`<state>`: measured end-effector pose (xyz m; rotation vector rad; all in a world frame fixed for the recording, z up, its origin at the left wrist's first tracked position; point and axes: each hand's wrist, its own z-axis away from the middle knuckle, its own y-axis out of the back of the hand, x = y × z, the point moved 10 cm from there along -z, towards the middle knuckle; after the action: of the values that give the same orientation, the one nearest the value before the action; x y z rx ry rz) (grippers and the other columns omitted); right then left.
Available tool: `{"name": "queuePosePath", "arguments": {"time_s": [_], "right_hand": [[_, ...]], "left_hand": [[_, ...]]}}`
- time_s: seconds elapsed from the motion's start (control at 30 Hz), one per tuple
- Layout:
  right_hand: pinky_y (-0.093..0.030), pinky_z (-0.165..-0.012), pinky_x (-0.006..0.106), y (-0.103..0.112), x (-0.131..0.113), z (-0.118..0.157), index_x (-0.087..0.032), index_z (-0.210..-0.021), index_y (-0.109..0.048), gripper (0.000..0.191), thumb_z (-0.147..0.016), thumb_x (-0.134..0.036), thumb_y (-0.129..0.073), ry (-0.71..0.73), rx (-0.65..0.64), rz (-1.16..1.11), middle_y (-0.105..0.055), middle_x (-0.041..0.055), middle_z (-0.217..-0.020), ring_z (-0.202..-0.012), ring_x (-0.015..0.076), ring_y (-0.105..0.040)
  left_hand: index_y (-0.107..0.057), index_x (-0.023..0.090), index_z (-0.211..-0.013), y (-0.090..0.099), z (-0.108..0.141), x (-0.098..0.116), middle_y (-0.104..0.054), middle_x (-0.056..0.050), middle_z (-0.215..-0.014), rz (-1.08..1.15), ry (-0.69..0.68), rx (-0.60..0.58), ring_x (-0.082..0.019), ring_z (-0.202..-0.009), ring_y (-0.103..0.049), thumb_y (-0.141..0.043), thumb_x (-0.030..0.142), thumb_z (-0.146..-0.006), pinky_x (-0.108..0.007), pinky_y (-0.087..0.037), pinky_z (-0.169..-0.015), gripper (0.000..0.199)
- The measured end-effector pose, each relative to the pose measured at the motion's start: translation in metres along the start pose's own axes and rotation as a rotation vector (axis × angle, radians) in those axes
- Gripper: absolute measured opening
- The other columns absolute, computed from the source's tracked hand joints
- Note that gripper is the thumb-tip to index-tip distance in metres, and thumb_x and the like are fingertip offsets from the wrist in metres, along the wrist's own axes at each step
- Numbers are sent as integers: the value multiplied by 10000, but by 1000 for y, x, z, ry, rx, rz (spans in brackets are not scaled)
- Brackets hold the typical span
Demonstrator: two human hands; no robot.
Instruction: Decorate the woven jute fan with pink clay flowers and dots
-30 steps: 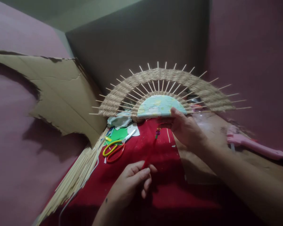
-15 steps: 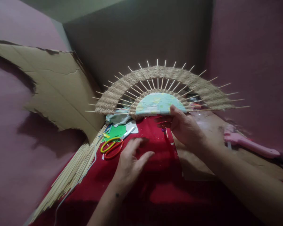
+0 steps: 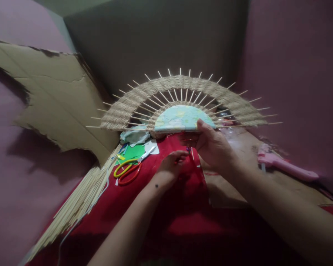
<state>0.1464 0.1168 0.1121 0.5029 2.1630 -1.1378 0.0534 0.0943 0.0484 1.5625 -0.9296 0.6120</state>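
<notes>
The right hand (image 3: 215,142) is clamped on the fan's (image 3: 183,116) straight lower edge, thumb in front, holding it arch-up above the red cloth (image 3: 177,232). The left hand (image 3: 172,166) has its fingers bent by the beads (image 3: 188,149) below that edge; whether it grips them I cannot tell. Scissors (image 3: 127,171) and sticks (image 3: 74,207) lie left, a glue gun (image 3: 287,162) right
</notes>
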Motion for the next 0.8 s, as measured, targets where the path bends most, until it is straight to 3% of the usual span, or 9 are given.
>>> {"name": "queuePosePath", "arguments": {"time_s": [0.13,0.33,0.43,0.53,0.63,0.7,0.8], "right_hand": [[-572,-664,356,0,-5,0,-183,-994,-628,325,-791,-437,-636,12,-2,55,-729,59,-858,-822,233,-691],[-563,-685,337,1,-13,0,-202,-1012,-630,312,-804,-435,-620,49,9,82,-731,37,-855,-840,225,-695],[-565,-684,348,3,-11,0,-201,-997,-634,310,-794,-435,-628,34,18,77,-732,41,-850,-827,231,-697],[-567,-680,354,5,-11,0,-203,-982,-631,266,-812,-407,-616,46,22,46,-731,42,-827,-774,220,-698],[-566,-678,372,4,-7,-1,-211,-971,-621,249,-822,-411,-607,29,7,34,-725,43,-812,-742,221,-691],[-565,-682,387,2,-4,0,-213,-970,-612,264,-814,-426,-612,9,-8,35,-720,50,-820,-767,234,-685],[-563,-697,392,-1,-3,1,-213,-1026,-600,309,-811,-434,-610,5,-18,36,-717,67,-871,-829,248,-676]], "left_hand": [[-718,169,-876,-29,-10,1,-702,-34,-785,8,-53,-151,-175,-730,-646,-587,140,-726,-272,-500,-694,201],[-718,164,-785,-73,-15,8,-693,-43,-823,-2,-189,-283,-174,-790,-625,-636,148,-693,-262,-478,-730,125],[-694,157,-717,-81,-11,13,-676,-57,-809,-41,-230,-308,-177,-769,-602,-580,116,-721,-274,-462,-718,121],[-674,167,-692,-62,5,25,-655,-45,-767,-90,-243,-339,-170,-730,-579,-518,104,-755,-280,-444,-716,180],[-663,166,-693,-17,41,36,-629,-37,-773,-131,-214,-385,-166,-726,-560,-557,185,-784,-259,-436,-690,141],[-658,175,-741,15,78,27,-602,-19,-749,-61,-79,-455,-150,-699,-543,-555,291,-828,-231,-424,-650,178],[-655,200,-692,70,130,0,-603,-27,-724,-52,118,-352,-167,-697,-542,-556,382,-826,-247,-430,-667,247]]}}
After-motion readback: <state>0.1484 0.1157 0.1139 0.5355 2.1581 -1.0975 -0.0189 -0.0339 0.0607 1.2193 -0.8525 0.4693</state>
